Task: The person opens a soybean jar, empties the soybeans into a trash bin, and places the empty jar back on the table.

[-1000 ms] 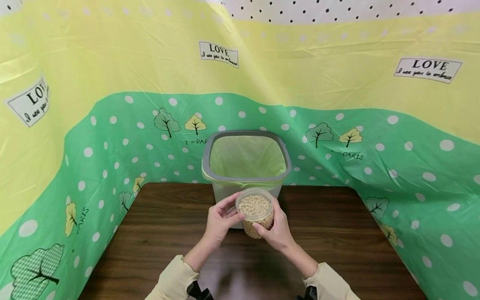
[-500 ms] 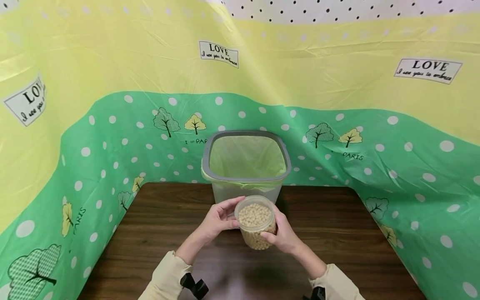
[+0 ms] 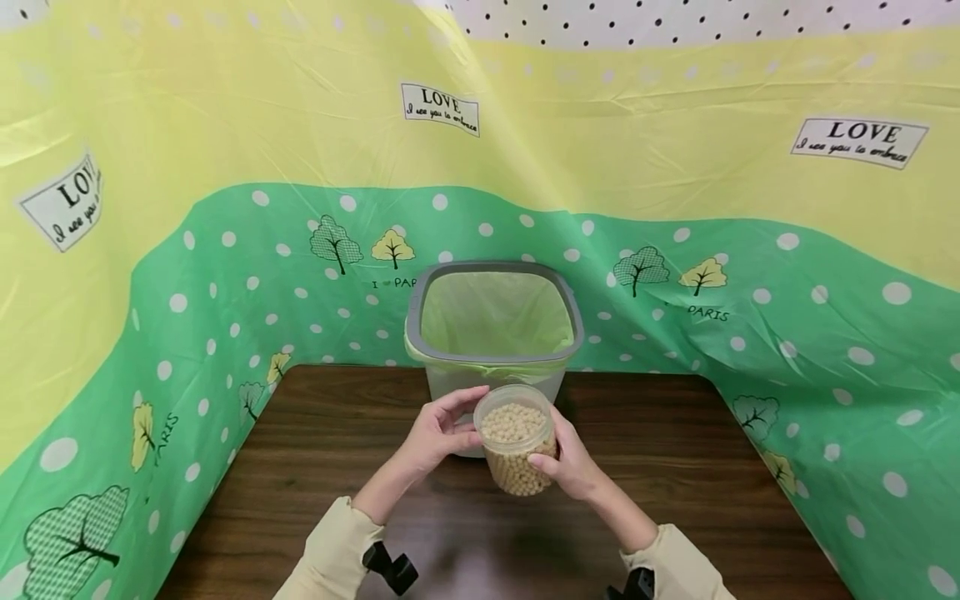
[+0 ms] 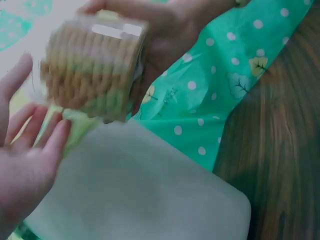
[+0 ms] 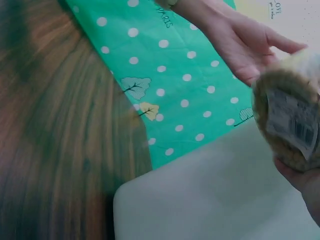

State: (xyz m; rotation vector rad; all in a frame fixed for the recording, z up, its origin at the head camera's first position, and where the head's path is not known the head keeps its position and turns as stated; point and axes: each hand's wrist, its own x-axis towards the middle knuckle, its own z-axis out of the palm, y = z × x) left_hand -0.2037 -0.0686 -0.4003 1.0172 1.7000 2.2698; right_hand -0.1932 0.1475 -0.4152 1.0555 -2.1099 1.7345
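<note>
A clear round jar point(image 3: 517, 442) full of small pale round pieces, possibly beans, is held up in front of the bin, its top tipped toward me. My right hand point(image 3: 573, 462) grips it from the right, thumb across the front. Beside the rim, my left hand point(image 3: 435, 433) has its fingers and thumb spread; in the left wrist view these fingers point(image 4: 57, 135) look relaxed and apart from the jar. A barcode label point(image 5: 292, 122) shows on the jar's base in the right wrist view. Whether a lid covers the top I cannot tell.
A bin point(image 3: 495, 379) with a grey rim and a pale green liner point(image 3: 491, 317) stands at the back of the dark wooden table point(image 3: 322, 467). A yellow and green printed sheet point(image 3: 750, 275) hangs around the back and sides.
Both hands and the jar have come slightly down and toward me from one second ago, with a slight rise since half a second ago. The left fingers have loosened from the jar's rim.
</note>
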